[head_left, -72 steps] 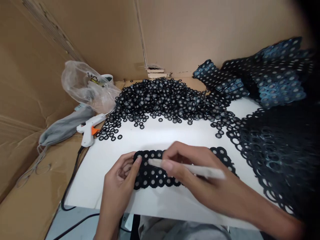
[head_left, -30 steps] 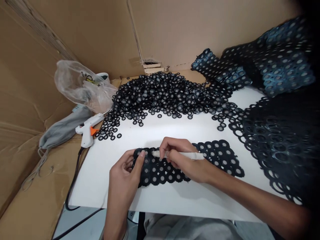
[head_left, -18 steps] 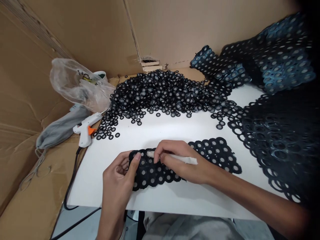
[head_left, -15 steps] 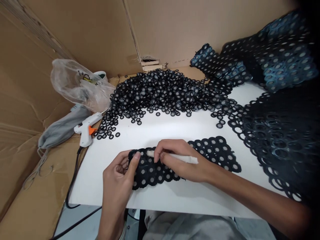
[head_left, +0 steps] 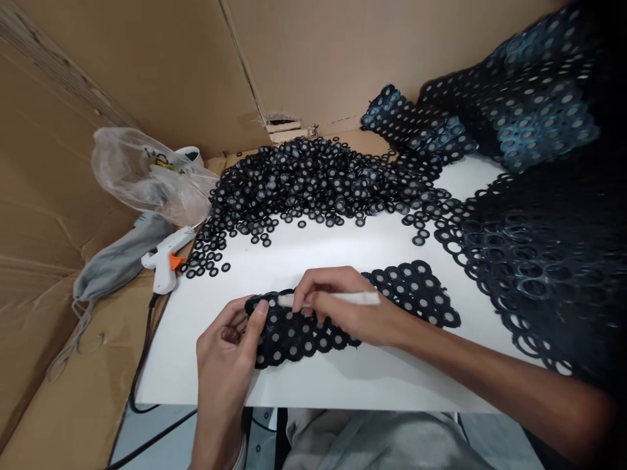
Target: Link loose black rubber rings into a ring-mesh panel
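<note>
A strip of joined black rings with pale centres (head_left: pixel 414 287) lies slantwise on the white board. My left hand (head_left: pixel 228 346) grips its left end, thumb on top and fingers beneath. In my right hand (head_left: pixel 337 303) is a slim white stick, pen-like in shape (head_left: pixel 360 298), pinched between thumb and fingers. The stick's tip meets or hovers just over the strip near my left thumb; I cannot tell which. My right hand hides the strip's middle.
Behind is a heap of loose black rings (head_left: pixel 304 176) on the white board (head_left: pixel 206 365). A glue gun (head_left: pixel 166 258) with a black cord lies left, beside a clear plastic bag (head_left: pixel 147 173) and a grey pouch (head_left: pixel 115 258). Large ring sheets (head_left: pixel 533 254) cover the right side. Cardboard walls stand around.
The white stick's tip has shifted slightly left along the strip with my right hand. My left hand keeps its grip. The whole view has moved a little.
</note>
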Demonstrator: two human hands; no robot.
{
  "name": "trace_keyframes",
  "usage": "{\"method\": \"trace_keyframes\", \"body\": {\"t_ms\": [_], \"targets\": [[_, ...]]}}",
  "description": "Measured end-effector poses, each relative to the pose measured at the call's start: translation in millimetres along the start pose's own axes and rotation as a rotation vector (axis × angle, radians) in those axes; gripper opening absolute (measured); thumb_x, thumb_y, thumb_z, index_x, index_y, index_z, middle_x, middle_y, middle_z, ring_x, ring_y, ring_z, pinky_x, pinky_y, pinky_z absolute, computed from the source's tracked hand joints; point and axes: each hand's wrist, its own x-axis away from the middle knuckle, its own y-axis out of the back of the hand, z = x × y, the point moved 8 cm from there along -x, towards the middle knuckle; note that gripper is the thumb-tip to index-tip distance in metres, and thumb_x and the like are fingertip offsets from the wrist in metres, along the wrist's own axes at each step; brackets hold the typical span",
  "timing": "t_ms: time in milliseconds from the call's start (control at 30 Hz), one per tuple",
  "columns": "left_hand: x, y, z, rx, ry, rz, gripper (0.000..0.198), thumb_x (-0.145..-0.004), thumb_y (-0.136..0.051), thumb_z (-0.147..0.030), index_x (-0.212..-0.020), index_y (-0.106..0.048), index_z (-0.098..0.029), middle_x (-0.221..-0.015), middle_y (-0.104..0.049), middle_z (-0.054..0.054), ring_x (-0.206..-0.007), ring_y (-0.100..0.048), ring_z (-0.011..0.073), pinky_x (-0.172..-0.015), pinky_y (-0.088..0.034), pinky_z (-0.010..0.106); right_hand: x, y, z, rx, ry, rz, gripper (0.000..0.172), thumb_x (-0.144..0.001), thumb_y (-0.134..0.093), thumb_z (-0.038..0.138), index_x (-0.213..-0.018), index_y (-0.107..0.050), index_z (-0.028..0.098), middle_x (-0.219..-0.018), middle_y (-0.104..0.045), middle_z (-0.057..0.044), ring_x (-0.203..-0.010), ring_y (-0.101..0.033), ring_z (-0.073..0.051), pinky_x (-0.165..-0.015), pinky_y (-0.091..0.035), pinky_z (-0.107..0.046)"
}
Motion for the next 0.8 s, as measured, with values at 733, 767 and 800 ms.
{"method": "trace_keyframes", "body": {"t_ms": [733, 767, 800], "targets": [[1, -10.5, -8, 0.018, -0.056, 0.189, 0.032, -0.092, -0.087, -0.051, -0.095, -0.077, -0.020, -0.088, -0.072, 0.001, -0.088, -0.064, 0.0191, -0.075, -0.048, 0.023, -10, -2, 6, 0.159, 0.246, 0.106, 0.021, -0.102, -0.058, 0.004, -0.097, -0.055, 0.025, -0.095, -0.075, 0.002, -0.104, -0.084, -0.019, -0.082, -0.057, -0.024], [1, -9.1, -6, 0.037, -0.052, 0.188, 0.032, -0.092, -0.088, -0.050, -0.096, -0.077, -0.020, -0.089, -0.072, 0.002, -0.088, -0.064, 0.0192, -0.075, -0.048, 0.023, -10, -2, 5, 0.155, 0.244, 0.101, 0.022, -0.101, -0.059, 0.004, -0.097, -0.055, 0.025, -0.095, -0.076, 0.002, -0.103, -0.084, -0.019, -0.082, -0.057, -0.024], [1, -7.8, -3, 0.059, -0.040, 0.187, 0.032, -0.092, -0.088, -0.050, -0.097, -0.077, -0.020, -0.089, -0.071, 0.002, -0.088, -0.063, 0.0192, -0.075, -0.047, 0.024, -10, -3, 4, 0.149, 0.244, 0.098, 0.022, -0.100, -0.060, 0.003, -0.097, -0.055, 0.025, -0.095, -0.076, 0.002, -0.102, -0.084, -0.019, -0.082, -0.058, -0.024]]}}
